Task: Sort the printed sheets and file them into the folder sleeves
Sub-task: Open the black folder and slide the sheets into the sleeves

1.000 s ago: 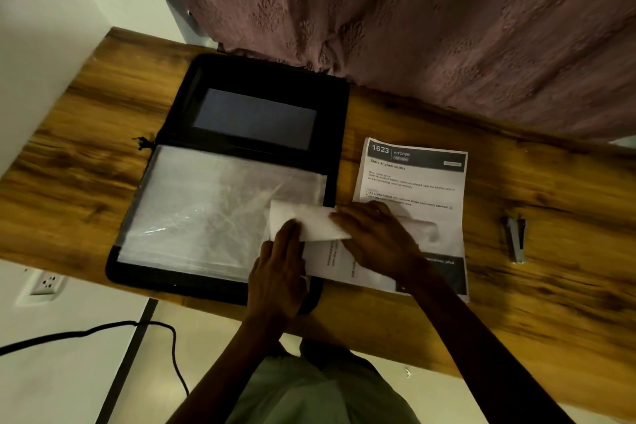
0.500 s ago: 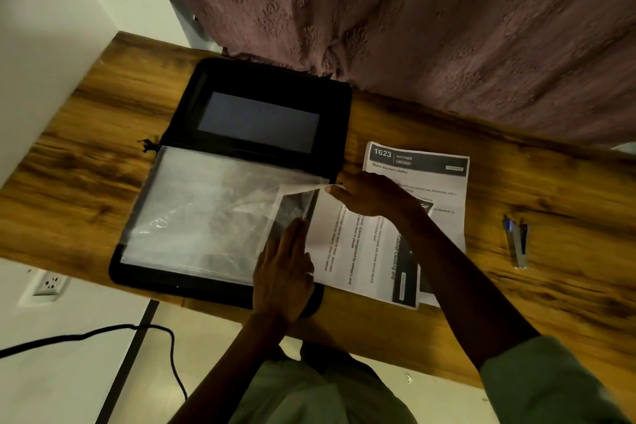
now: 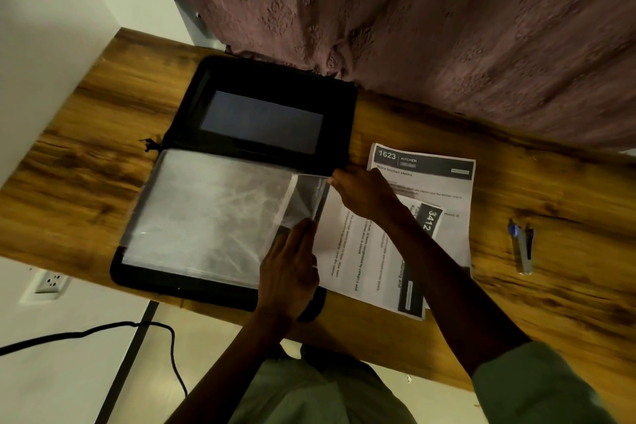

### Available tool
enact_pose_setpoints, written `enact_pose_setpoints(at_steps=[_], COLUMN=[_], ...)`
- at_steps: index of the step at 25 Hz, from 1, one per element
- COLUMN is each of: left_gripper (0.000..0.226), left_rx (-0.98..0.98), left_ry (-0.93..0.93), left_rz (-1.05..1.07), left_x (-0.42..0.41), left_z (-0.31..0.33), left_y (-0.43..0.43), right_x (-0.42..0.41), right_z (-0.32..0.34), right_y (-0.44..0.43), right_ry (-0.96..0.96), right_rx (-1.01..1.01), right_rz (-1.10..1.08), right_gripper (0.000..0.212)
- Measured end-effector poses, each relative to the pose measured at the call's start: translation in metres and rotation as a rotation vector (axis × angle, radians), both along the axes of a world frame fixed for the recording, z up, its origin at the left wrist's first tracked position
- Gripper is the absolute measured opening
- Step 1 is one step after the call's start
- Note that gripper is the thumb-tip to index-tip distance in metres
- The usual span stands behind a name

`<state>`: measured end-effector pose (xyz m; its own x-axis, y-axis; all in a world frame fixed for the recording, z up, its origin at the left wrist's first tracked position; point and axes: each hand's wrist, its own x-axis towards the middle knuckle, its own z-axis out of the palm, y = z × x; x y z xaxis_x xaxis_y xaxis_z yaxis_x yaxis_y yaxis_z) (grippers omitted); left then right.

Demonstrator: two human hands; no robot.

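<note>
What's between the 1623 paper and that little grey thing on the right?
Nothing: only bare wooden table lies between the 1623 sheet and the small grey tool, in the head view.

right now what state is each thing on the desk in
folder, open, flat on the desk
sleeve, right edge lifted
3412 sheet, turned sideways, left edge at the sleeve mouth, mostly outside
1623 sheet, flat, face up, partly under the 3412 sheet
left hand, fingers straight, pressing the sleeve
right hand, seems to pinch the 3412 sheet's corner
tool, lying apart, untouched, too blurred to name
</note>
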<state>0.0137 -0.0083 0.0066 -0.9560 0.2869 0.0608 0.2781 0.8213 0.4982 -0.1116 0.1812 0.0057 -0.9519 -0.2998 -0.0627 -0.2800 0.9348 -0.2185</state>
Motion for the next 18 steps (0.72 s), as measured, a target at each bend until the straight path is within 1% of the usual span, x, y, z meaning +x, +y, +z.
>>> enact_pose_setpoints(at_steps=[3, 5, 8, 11, 13, 15, 18], left_gripper=[0.064, 0.06, 0.056, 0.049, 0.049, 0.05, 0.046], left_rx=[-0.033, -0.044, -0.089, -0.09, -0.112, -0.137, -0.107], left_ry=[0.011, -0.027, -0.1, -0.191, -0.238, -0.257, -0.243], left_rz=[-0.025, -0.036, -0.048, -0.032, -0.017, -0.016, -0.019], left_x=[0.001, 0.002, 0.005, 0.005, 0.004, 0.002, 0.0], left_z=[-0.004, -0.007, -0.013, -0.014, -0.013, -0.012, -0.011], left_y=[0.0, -0.001, -0.004, -0.005, -0.004, -0.004, -0.002], right_x=[-0.01, -0.01, -0.006, -0.003, 0.005, 0.016, 0.021], right_z=[-0.005, -0.015, -0.025, -0.024, -0.022, -0.023, -0.03], right_y=[-0.008, -0.017, -0.027, -0.019, -0.005, 0.005, 0.009], right_ry=[-0.031, -0.001, 0.027, 0.029, 0.08, 0.148, 0.122], right_rx=[0.168, 0.248, 0.237, 0.158, 0.109, 0.085, 0.058], right_rz=[-0.069, -0.119, -0.228, -0.253, -0.293, -0.365, -0.371], right_gripper=[0.031, 0.038, 0.06, 0.066, 0.061, 0.05, 0.037])
